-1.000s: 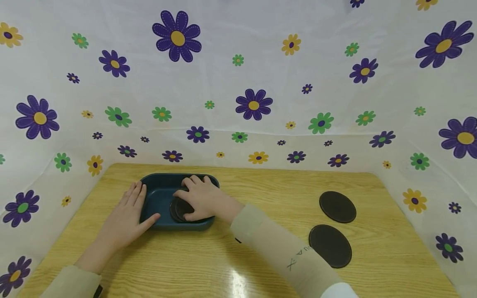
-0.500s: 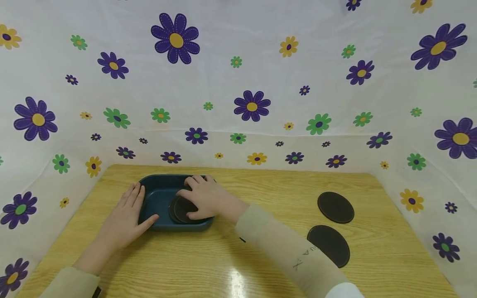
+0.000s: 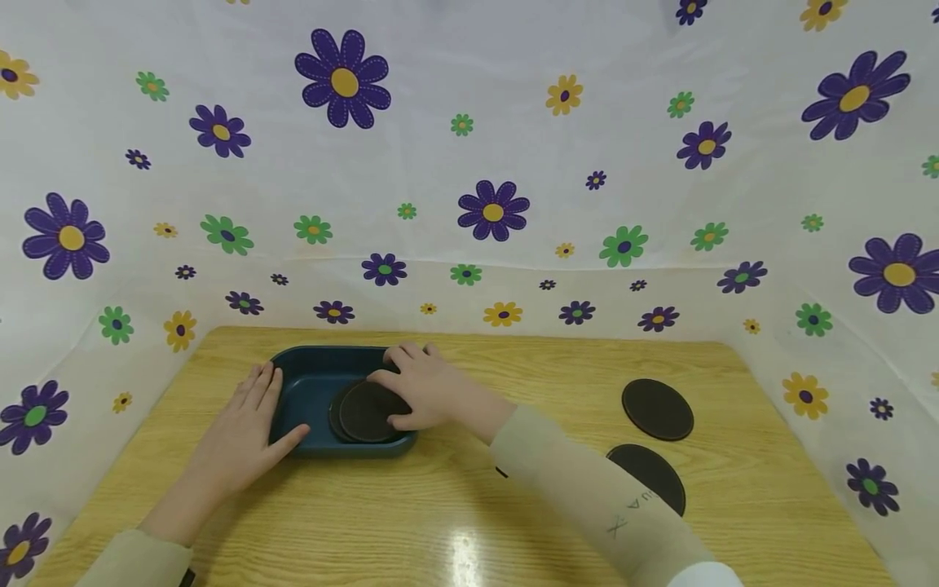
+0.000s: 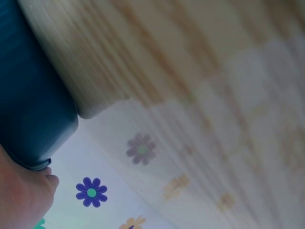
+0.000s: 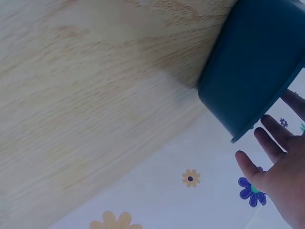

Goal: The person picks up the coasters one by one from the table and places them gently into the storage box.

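A dark blue rectangular tray (image 3: 304,408) stands on the left part of the table. Inside it, toward the right end, a round black disc (image 3: 367,412), perhaps a coaster, overlaps another black disc (image 3: 334,414). My left hand (image 3: 238,444) rests against the tray's left side, fingers straight along the wall and thumb at the front rim. Over the tray's right end is my right hand (image 3: 433,393), its fingers spread, thumb and a fingertip near the upper disc. In the right wrist view, the tray's outer wall (image 5: 257,57) shows beside the spread fingers.
On the right of the wooden table (image 3: 506,489) lie two more black discs, a farther disc (image 3: 658,409) and a nearer disc (image 3: 645,473) partly covered by the right sleeve (image 3: 587,489). A white flowered cloth (image 3: 433,163) surrounds the back and sides.
My right hand has drawn back to the right from the discs in the tray, uncovering more of the upper one. The left hand keeps its place at the tray's side.
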